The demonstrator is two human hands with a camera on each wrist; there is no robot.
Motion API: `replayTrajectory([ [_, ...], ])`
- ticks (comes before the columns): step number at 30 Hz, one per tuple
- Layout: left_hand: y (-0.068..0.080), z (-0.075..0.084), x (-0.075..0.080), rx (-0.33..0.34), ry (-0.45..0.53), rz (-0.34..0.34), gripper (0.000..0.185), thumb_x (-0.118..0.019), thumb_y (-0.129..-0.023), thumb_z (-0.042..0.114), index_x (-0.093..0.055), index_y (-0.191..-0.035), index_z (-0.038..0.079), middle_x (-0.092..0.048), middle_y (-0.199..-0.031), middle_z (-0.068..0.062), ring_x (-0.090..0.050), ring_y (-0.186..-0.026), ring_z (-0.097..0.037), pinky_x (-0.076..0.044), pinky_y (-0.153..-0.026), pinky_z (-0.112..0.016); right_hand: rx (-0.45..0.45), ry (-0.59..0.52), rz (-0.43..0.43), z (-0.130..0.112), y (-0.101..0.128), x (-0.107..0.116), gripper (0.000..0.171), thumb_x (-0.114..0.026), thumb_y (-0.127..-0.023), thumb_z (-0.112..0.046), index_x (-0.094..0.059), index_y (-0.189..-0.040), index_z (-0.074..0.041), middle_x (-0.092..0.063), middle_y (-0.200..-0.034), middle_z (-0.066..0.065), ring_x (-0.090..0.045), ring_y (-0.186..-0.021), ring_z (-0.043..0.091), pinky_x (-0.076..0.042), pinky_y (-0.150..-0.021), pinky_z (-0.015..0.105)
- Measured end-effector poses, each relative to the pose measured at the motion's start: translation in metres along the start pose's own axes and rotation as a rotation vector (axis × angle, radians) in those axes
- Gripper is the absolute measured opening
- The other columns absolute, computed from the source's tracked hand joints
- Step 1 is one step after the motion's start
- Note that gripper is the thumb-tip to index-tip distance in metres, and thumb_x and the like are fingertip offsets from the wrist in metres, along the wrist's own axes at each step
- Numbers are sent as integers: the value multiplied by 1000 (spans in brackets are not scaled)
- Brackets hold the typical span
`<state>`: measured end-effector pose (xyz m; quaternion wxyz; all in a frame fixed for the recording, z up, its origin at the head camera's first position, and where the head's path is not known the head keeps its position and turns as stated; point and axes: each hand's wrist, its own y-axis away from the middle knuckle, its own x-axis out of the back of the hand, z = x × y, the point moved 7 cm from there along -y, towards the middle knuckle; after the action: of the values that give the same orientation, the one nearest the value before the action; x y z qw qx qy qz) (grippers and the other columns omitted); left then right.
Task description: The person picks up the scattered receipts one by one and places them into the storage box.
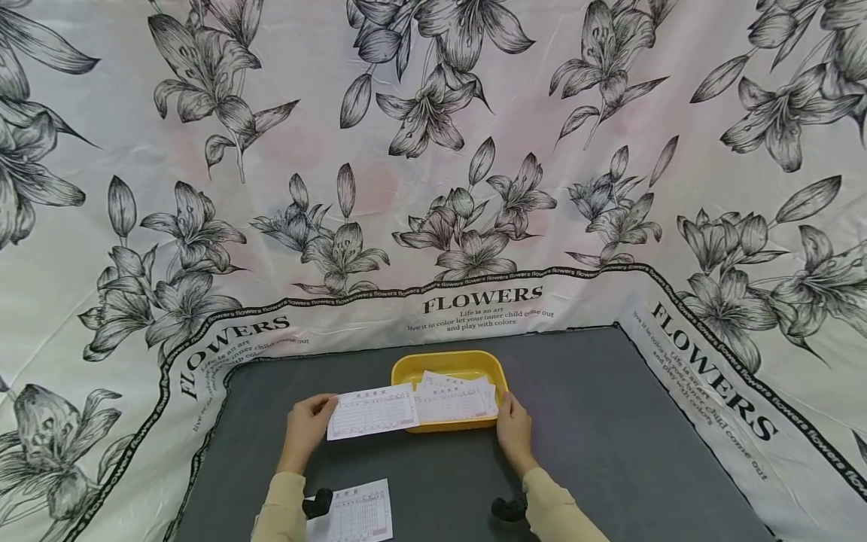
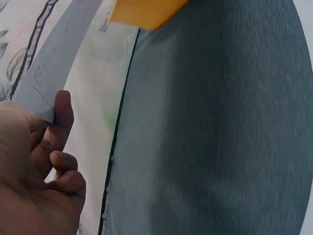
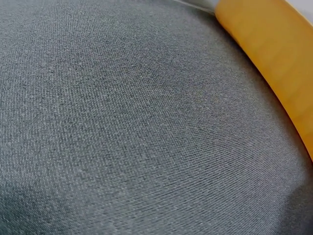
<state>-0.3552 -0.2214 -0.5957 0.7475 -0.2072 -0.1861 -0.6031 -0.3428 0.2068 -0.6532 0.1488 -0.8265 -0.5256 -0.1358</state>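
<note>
My left hand (image 1: 310, 423) pinches a white printed form (image 1: 374, 412) by its left end, between thumb and fingers. In the left wrist view the same paper (image 2: 51, 66) rises from the fingertips, the other fingers curled below it. The form's right end overlaps the left side of a yellow plastic tray (image 1: 443, 429). Inside the tray lie a few similar forms (image 1: 452, 400), loosely fanned. My right hand (image 1: 516, 433) grips the tray's right rim near its front corner. The right wrist view shows only the tray's side wall (image 3: 279, 54) and the cloth, with the hand out of frame.
Another printed form (image 1: 362, 512) lies on the grey tablecloth (image 1: 596, 452) near the front, partly behind the left sleeve and a black wrist strap (image 1: 317, 503). A white curtain with flower prints (image 1: 474, 188) surrounds the table at the back and sides.
</note>
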Motion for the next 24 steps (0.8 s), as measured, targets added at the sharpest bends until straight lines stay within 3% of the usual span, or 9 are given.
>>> replayTrajectory([
  [3, -1, 8, -10, -5, 5, -8, 26, -66, -107, 18, -78, -117, -3, -76, -94, -11, -60, -76, -15, -49, -64, -27, -2, -12, -1, 1, 0, -2, 48, -37, -118, -31, -70, -122, 4, -60, -85, 17, -46, -73, 20, -38, -70, 33],
  [7, -4, 20, -26, -22, 15, -22, 24, -67, -106, 17, -78, -116, -2, -76, -94, -10, -61, -75, -14, -49, -65, -27, 1, -3, 24, -1, 1, -2, 48, -37, -118, -30, -70, -125, 4, -72, -106, 23, -58, -86, 25, -47, -78, 38],
  [10, -6, 28, -39, -26, 31, -34, 23, -67, -106, 16, -79, -115, -2, -76, -93, -10, -62, -74, -15, -50, -64, -27, -6, -5, 25, -1, 1, -2, 48, -36, -118, -30, -70, -121, 4, -71, -108, 23, -58, -88, 25, -47, -78, 37],
  [18, -8, 45, -73, -27, 69, -72, 22, -68, -105, 16, -79, -115, -1, -77, -96, -10, -64, -76, -16, -53, -66, -26, -12, -4, 30, -1, 1, -3, 47, -37, -118, -30, -69, -114, 3, -69, -100, 19, -53, -83, 23, -43, -76, 35],
  [24, -12, 54, -88, -11, 50, -47, 22, -68, -105, 16, -80, -114, -1, -77, -96, -10, -64, -78, -16, -55, -67, -29, -9, -9, 43, -1, 0, -2, 45, -39, -118, -29, -68, -104, 2, -54, -80, 8, -45, -74, 20, -36, -70, 32],
])
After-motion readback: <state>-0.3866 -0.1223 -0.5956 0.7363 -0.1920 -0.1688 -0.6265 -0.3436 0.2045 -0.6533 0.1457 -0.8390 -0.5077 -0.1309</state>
